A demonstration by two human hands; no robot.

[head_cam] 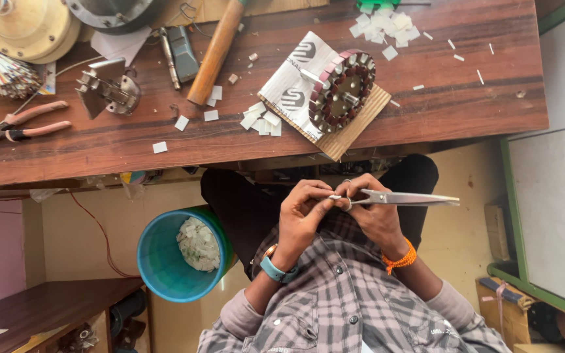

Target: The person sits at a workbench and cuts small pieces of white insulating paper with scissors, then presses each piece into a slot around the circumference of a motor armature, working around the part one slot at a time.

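Observation:
My right hand point(379, 221), with an orange thread at the wrist, grips the handles of metal scissors point(413, 199); the blades are together and point right. My left hand point(300, 217), wearing a teal watch, pinches a small white paper piece point(336, 197) right at the scissors' pivot. Both hands meet over my lap, below the edge of the wooden table point(439, 121). On the table above them a round motor stator point(342, 90) with dark red slot liners leans on a white sheet and a wooden board point(355, 129).
White paper slips point(261, 121) lie scattered on the table, more at the far side point(387, 26). Pliers point(21, 124), a metal bracket point(107, 91) and a wooden hammer handle point(216, 52) lie to the left. A blue bucket point(162, 261) of paper scraps stands by my left knee.

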